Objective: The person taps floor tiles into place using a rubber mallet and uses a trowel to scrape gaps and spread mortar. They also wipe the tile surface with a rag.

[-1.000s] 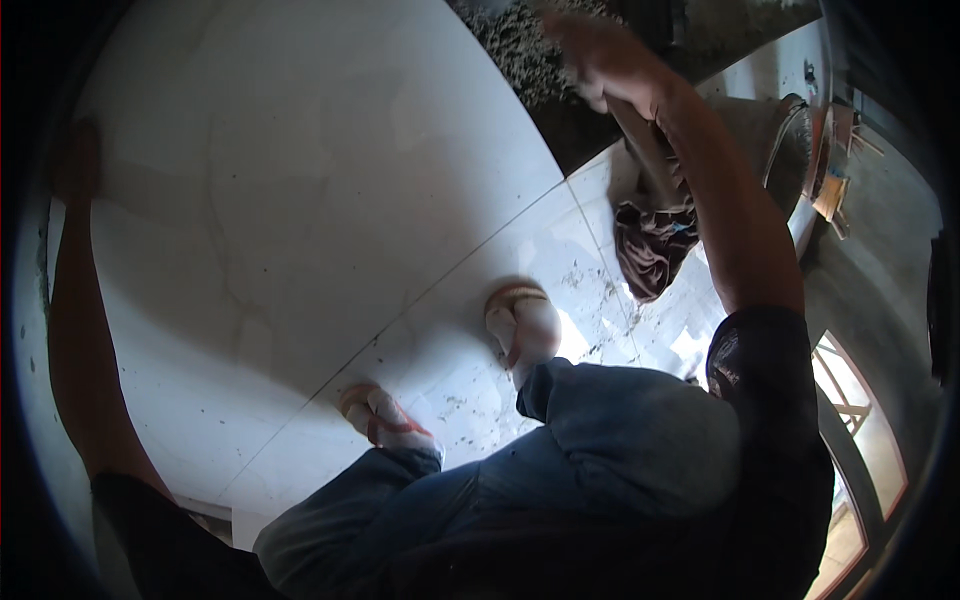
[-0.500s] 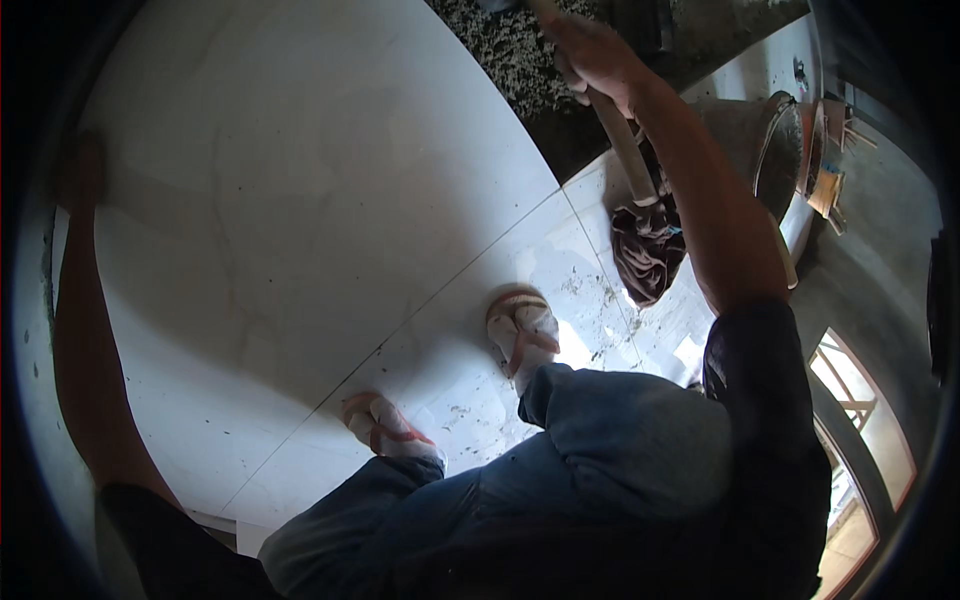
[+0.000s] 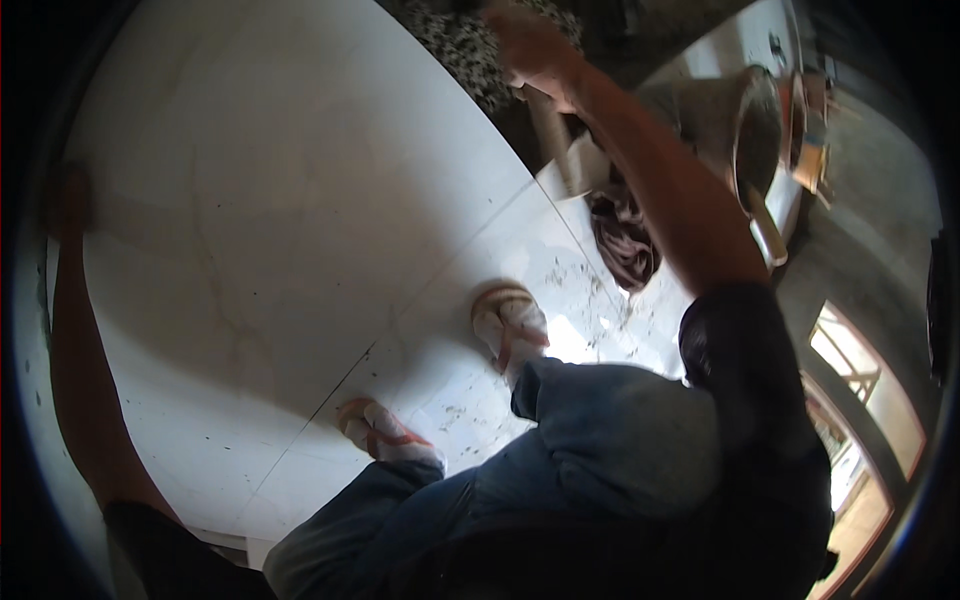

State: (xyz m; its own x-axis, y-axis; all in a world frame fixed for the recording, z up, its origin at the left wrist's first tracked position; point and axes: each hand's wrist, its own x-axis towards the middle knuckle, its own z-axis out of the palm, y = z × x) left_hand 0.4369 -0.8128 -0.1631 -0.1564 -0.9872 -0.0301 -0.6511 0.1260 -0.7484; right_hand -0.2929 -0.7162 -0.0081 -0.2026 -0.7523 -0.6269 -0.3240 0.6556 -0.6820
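Observation:
A large white, faintly veined tile (image 3: 300, 180) spreads in front of my feet. My left hand (image 3: 70, 200) is at its far left edge, dark and blurred, so its fingers cannot be made out. Past the tile's right edge, my right hand (image 3: 535, 55) is wrapped round the pale handle of a mallet (image 3: 550, 140). The handle's butt end points back toward me; the mallet's head is not visible now. Rough grey mortar (image 3: 450, 50) lies beside the tile, under and left of my right hand.
A crumpled dark cloth (image 3: 625, 240) lies on white floor tiles below my right forearm. Farther right are a bucket (image 3: 755, 130) and a brush (image 3: 812, 165). My sandalled feet (image 3: 510, 325) stand near a tile joint, with grey specks scattered beside them.
My right hand has moved left and slightly up with the mallet, toward the tile's edge. My left hand sits slightly lower in the picture; the whole view has shifted a little.

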